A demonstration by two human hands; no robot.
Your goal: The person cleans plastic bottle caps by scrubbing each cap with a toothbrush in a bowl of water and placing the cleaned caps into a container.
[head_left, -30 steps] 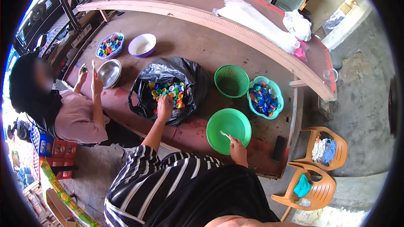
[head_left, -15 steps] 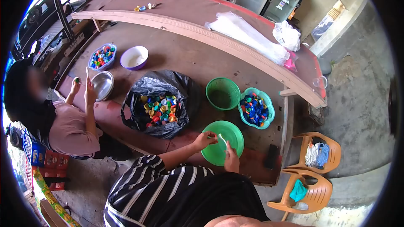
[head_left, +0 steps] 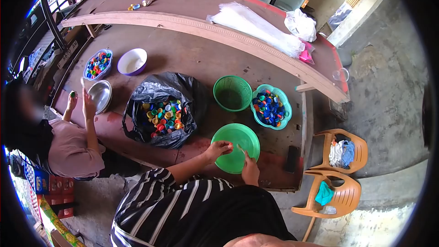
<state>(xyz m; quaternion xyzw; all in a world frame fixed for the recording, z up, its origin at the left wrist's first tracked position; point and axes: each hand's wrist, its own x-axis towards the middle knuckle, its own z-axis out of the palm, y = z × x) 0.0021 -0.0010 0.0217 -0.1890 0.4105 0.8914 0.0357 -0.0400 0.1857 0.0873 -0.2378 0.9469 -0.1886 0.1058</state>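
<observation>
Over the left side of a green basin, my left hand is closed, its fingertips pinched on a small reddish thing too small to name. My right hand is closed round the handle of a thin pale tool, whose tip points up and left above the basin. Left of the basin stands a black plastic bag full of colourful bottle caps. Behind it are a green bucket and a turquoise scalloped basket with mostly blue caps.
At left a co-worker holds a small green thing and a pale tool beside a metal bowl. Farther back are a purple-rimmed bowl and a cap basket. A wooden rail crosses behind; orange chairs stand at right.
The whole view has shifted, so the table and its containers appear slightly higher and farther left. The pale tool's tip has lowered and sits closer to my right hand.
</observation>
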